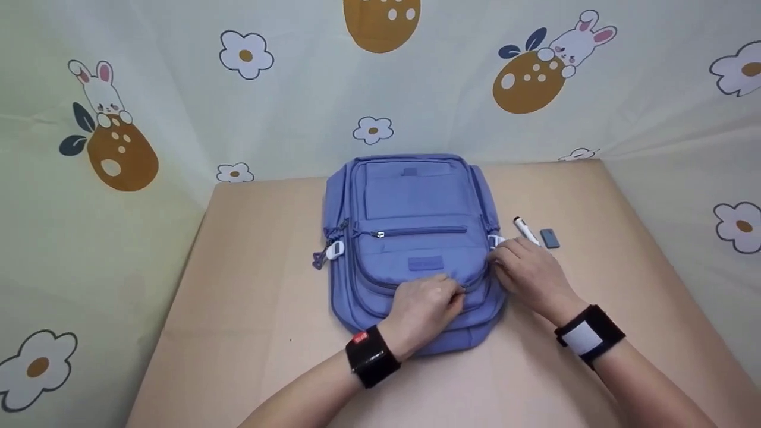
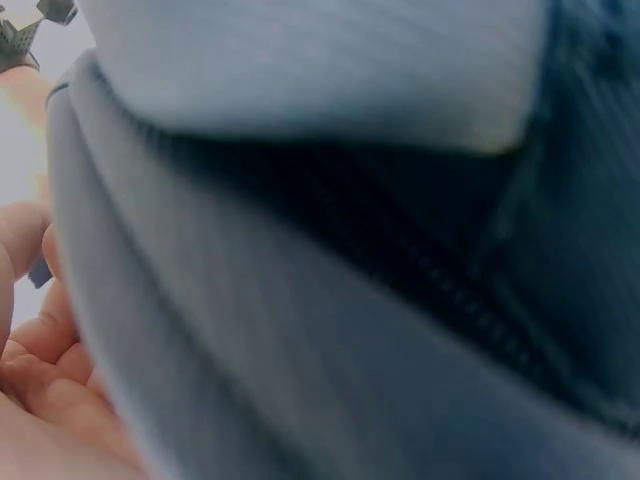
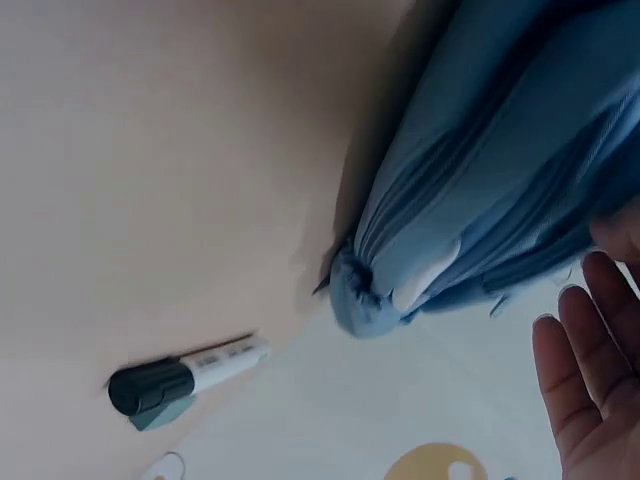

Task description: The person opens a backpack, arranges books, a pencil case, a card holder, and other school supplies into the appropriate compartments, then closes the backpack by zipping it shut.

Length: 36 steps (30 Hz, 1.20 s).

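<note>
A blue-purple backpack (image 1: 416, 202) lies front side up on the table. My left hand (image 1: 422, 309), its fingers curled, grips the lower front pocket edge near the zipper. In the left wrist view, a dark gap with zipper teeth (image 2: 470, 310) shows in the blue-grey fabric, and curled fingers (image 2: 60, 370) are beside it. My right hand (image 1: 532, 270) pinches the backpack's right edge; what exactly lies between thumb and forefinger is hidden. In the right wrist view, its other fingers (image 3: 590, 350) are spread apart from the cloth.
A white marker with a dark cap (image 1: 527, 230) and a small grey-blue block (image 1: 550, 238) lie right of the backpack. A white tag (image 1: 335, 250) hangs at its left side. Behind the tan table (image 1: 250, 285) hangs a patterned curtain (image 1: 297, 119).
</note>
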Available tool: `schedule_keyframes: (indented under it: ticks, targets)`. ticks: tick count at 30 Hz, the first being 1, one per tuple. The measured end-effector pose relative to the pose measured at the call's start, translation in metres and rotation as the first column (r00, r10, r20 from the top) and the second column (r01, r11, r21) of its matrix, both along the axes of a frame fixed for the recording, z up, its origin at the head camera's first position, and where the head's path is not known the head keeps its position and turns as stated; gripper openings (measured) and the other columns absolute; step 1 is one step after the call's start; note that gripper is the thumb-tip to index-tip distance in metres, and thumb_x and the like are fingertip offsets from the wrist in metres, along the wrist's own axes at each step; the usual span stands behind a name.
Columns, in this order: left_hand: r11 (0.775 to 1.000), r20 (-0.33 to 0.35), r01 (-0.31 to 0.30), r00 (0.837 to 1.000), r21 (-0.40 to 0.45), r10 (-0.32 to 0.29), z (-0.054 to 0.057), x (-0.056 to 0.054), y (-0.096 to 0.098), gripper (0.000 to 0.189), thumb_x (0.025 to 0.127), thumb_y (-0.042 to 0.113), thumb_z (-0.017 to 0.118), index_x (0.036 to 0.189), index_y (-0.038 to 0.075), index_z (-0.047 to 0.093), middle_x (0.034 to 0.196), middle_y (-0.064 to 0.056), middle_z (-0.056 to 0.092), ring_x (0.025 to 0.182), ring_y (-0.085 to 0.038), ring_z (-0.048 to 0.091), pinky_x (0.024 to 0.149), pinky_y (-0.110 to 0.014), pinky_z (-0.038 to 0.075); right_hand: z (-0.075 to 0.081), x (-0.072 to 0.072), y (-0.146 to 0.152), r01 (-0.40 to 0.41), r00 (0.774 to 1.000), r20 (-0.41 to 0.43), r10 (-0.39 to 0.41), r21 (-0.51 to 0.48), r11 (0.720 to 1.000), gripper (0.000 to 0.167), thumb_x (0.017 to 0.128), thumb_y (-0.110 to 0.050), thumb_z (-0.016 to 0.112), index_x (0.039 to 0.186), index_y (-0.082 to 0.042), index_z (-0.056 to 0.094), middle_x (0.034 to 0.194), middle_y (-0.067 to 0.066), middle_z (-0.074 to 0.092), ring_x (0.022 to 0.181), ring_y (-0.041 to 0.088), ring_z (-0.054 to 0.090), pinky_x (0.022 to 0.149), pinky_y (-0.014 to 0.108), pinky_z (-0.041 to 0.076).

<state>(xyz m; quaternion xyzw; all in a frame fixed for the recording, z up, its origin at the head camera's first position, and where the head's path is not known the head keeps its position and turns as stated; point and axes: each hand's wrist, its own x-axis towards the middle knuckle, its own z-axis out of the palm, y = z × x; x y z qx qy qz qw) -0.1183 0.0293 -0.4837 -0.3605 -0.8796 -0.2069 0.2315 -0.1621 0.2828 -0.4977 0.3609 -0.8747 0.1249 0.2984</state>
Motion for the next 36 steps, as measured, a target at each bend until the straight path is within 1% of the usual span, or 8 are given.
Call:
schedule_keyframes:
  ticks: [3, 9, 15, 22, 26, 29, 32, 36]
  targets:
    - [1.0, -0.008, -0.006, 1.0, -0.006, 0.006, 0.001, 0.0, -0.001, 0.006, 0.091, 0.022, 0.075, 0.085, 0.02, 0.073, 0.076, 0.011, 0.066, 0.061, -0.006, 0.063, 0.048, -0.021, 0.048, 0.001, -0.01, 0.001, 0.007, 1.0, -0.013, -0.007, 0.004, 1.0, 0.022, 0.081, 0.002, 0.077, 0.099, -0.005, 0.066, 0.099, 0.008, 0.067, 0.089, 0.029, 0.064, 0.078, 0.043, 0.055]
    - [1.0, -0.031, -0.017, 0.999, 0.005, 0.017, 0.004, -0.001, 0.003, 0.011, 0.09, 0.022, 0.075, 0.08, 0.019, 0.071, 0.072, 0.01, 0.065, 0.059, -0.008, 0.063, 0.046, -0.025, 0.049, 0.002, -0.023, 0.0, -0.041, 0.998, -0.042, 0.043, 0.052, 0.998, 0.012, 0.087, 0.0, 0.071, 0.097, -0.003, 0.066, 0.098, 0.011, 0.067, 0.089, 0.031, 0.064, 0.079, 0.043, 0.055]
    - [0.999, -0.016, -0.038, 0.999, -0.026, 0.038, 0.009, -0.001, 0.015, 0.011, 0.089, 0.023, 0.076, 0.08, 0.019, 0.071, 0.07, 0.01, 0.064, 0.057, -0.008, 0.061, 0.046, -0.025, 0.048, 0.0, -0.024, 0.001, -0.098, 0.99, -0.101, 0.101, 0.033, 0.995, 0.015, 0.083, 0.002, 0.074, 0.096, -0.002, 0.067, 0.097, 0.01, 0.068, 0.089, 0.03, 0.065, 0.078, 0.041, 0.057]
    - [0.994, -0.001, -0.069, 0.998, -0.089, 0.069, 0.012, -0.005, 0.034, 0.014, 0.09, 0.025, 0.074, 0.077, 0.021, 0.072, 0.069, 0.009, 0.065, 0.055, -0.011, 0.061, 0.044, -0.028, 0.047, 0.0, -0.023, 0.002, -0.108, 0.989, -0.101, 0.107, -0.006, 0.994, 0.014, 0.085, -0.001, 0.076, 0.096, -0.004, 0.069, 0.095, 0.007, 0.068, 0.085, 0.026, 0.064, 0.075, 0.04, 0.056]
    - [0.991, 0.052, -0.073, 0.995, -0.113, 0.08, 0.012, -0.006, 0.036, 0.012, 0.092, 0.027, 0.074, 0.081, 0.021, 0.074, 0.072, 0.008, 0.066, 0.058, -0.012, 0.062, 0.046, -0.029, 0.048, -0.001, -0.021, 0.002, -0.09, 0.991, -0.099, 0.088, -0.014, 0.996, 0.015, 0.084, -0.001, 0.077, 0.096, -0.004, 0.068, 0.093, 0.007, 0.067, 0.082, 0.027, 0.064, 0.071, 0.041, 0.056]
    - [0.989, 0.12, -0.056, 0.99, -0.136, 0.073, 0.014, -0.003, 0.034, 0.013, 0.093, 0.03, 0.073, 0.085, 0.02, 0.074, 0.075, 0.007, 0.066, 0.062, -0.012, 0.063, 0.047, -0.029, 0.048, -0.003, -0.019, 0.002, -0.058, 0.996, -0.071, 0.057, -0.02, 0.998, 0.014, 0.086, -0.002, 0.076, 0.097, -0.004, 0.067, 0.093, 0.008, 0.066, 0.083, 0.028, 0.063, 0.072, 0.042, 0.055]
    - [0.986, 0.16, -0.036, 0.985, -0.165, 0.063, 0.017, 0.002, 0.031, 0.014, 0.093, 0.031, 0.074, 0.086, 0.019, 0.073, 0.076, 0.006, 0.065, 0.064, -0.014, 0.064, 0.047, -0.031, 0.048, -0.004, -0.016, 0.002, -0.023, 0.999, -0.032, 0.022, -0.016, 1.0, 0.012, 0.088, -0.003, 0.073, 0.098, -0.004, 0.066, 0.095, 0.008, 0.065, 0.086, 0.029, 0.063, 0.075, 0.042, 0.055]
    - [0.982, 0.124, -0.009, 0.992, -0.189, 0.033, 0.025, 0.014, 0.018, 0.01, 0.089, 0.029, 0.076, 0.084, 0.02, 0.073, 0.074, 0.006, 0.063, 0.061, -0.014, 0.063, 0.045, -0.031, 0.047, -0.006, -0.011, 0.001, -0.001, 1.0, -0.013, 0.001, -0.006, 1.0, 0.012, 0.089, -0.002, 0.071, 0.1, -0.004, 0.066, 0.098, 0.009, 0.065, 0.088, 0.03, 0.062, 0.076, 0.043, 0.055]
